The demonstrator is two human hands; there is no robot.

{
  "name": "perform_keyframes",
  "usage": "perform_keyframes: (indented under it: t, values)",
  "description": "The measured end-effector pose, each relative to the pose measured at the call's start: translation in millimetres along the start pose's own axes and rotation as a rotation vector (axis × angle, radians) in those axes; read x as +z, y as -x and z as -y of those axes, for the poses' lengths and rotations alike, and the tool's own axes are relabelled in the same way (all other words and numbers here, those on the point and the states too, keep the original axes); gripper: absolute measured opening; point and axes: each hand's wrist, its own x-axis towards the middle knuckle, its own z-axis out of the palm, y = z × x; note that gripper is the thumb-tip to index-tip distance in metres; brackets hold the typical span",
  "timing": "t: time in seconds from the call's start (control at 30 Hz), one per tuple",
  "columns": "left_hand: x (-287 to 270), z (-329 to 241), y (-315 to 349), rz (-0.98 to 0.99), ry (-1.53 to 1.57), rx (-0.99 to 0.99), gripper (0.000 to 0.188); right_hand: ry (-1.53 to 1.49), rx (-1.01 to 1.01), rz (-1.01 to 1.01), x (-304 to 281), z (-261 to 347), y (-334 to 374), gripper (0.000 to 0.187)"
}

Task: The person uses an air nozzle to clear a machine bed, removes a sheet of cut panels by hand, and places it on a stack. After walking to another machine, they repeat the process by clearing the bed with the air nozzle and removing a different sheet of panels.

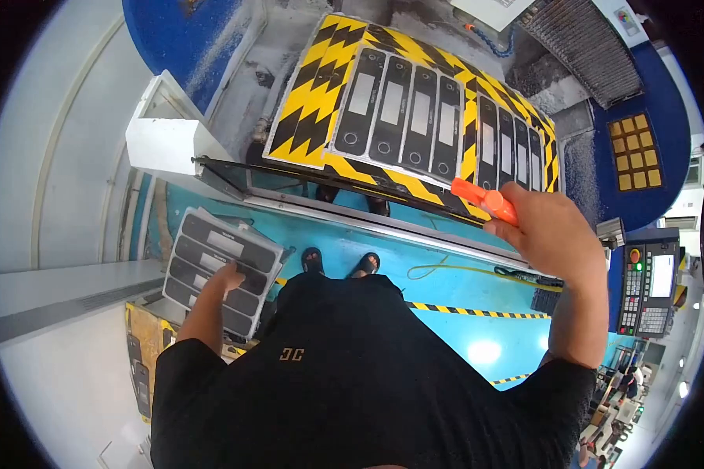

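My right hand is wrapped round an orange air gun, its front end pointing left over the front edge of a machine bed. Under and beyond it lie long black panels with white rectangles and a round mark near the ends. They sit in two groups, framed by yellow-and-black striped tape. Low on the left, my left hand is closed at a tilted stack of similar black panels. Its fingers seem to pinch one panel, though their tips are partly hidden.
The machine's metal front rail runs between me and the bed. A white machine cover stands at left. A control panel is at right. A yellow hose lies on the turquoise floor. A yellow-framed crate stands below the panel stack.
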Motion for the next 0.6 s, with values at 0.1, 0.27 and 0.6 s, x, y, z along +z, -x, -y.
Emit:
perform_keyframes:
  t: [0.1,0.27,0.6]
  values:
    - [-1,3,6,-0.016,0.018,0.059,0.075,0.027,0.047,0.018,0,-11,7,0.032]
    - [5,23,-5,-0.088,-0.038,0.098,0.075,0.1,0.205,0.07,2,-23,19,0.03]
    - [-15,6,14,-0.037,-0.085,0.134,0.064,0.008,0.431,0.049,40,-62,44,0.035]
